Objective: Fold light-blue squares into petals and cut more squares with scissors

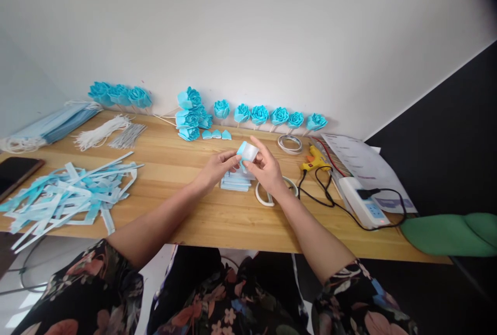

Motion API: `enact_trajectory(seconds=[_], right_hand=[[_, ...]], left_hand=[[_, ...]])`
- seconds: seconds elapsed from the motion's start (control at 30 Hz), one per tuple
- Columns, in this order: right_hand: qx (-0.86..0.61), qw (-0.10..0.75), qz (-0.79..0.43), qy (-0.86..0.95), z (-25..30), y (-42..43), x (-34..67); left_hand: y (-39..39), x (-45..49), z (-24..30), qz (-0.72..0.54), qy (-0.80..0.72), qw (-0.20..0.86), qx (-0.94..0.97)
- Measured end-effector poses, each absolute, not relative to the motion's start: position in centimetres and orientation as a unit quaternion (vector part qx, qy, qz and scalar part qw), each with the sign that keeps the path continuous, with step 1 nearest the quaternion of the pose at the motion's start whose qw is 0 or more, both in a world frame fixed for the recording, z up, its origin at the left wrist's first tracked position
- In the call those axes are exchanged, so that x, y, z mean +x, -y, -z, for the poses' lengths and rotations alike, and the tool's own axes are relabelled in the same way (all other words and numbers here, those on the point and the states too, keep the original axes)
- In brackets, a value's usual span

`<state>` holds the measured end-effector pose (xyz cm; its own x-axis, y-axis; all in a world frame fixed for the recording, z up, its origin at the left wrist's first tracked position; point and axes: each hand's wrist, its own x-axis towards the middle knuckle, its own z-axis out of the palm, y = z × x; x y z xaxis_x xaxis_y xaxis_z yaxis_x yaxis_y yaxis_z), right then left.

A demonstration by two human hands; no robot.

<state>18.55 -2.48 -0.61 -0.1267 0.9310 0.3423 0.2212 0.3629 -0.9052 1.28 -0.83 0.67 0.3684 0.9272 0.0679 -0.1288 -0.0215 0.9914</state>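
Both my hands meet above the middle of the table. My left hand pinches the left side of a small folded piece of blue and white mask fabric. At its right side, the fingers and thumb of my right hand grip the same piece. Below them lies a stack of light blue fabric pieces, partly covered by my hands. White-handled scissors lie under my right wrist, their blades hidden. Just behind my hands rest three small cut blue petals.
Blue fabric roses line the wall, some piled up. On the left are face masks, white cords, fabric strips and a phone. Rightward lie a tape roll, yellow glue gun, power strip and papers.
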Motion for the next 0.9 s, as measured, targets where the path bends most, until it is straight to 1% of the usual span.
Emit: enact_trajectory(seconds=[0.2, 0.4, 0.47, 0.53, 0.63, 0.9], right_hand=[[-0.450, 0.492, -0.369, 0.647, 0.55, 2.12, 19.07], [-0.431, 0.482, -0.478, 0.595, 0.52, 1.79, 19.31], [-0.428, 0.475, -0.493, 0.590, 0.30, 1.97, 19.13], [-0.437, 0.476, -0.480, 0.593, 0.00, 2.21, 18.96], [-0.458, 0.485, -0.431, 0.608, -0.30, 2.42, 18.85], [-0.466, 0.496, -0.354, 0.642, -0.02, 2.26, 19.03]], left_hand=[[0.86, 1.10, -0.93, -0.431, -0.402, 0.569, 0.573], [0.94, 1.06, -0.93, -0.376, -0.403, 0.558, 0.620], [1.06, 1.11, -0.90, -0.359, -0.397, 0.544, 0.647], [1.17, 1.17, -0.88, -0.351, -0.388, 0.524, 0.673], [1.23, 1.25, -0.85, -0.344, -0.382, 0.503, 0.695], [1.28, 1.18, -1.21, -0.343, -0.370, 0.526, 0.685]])
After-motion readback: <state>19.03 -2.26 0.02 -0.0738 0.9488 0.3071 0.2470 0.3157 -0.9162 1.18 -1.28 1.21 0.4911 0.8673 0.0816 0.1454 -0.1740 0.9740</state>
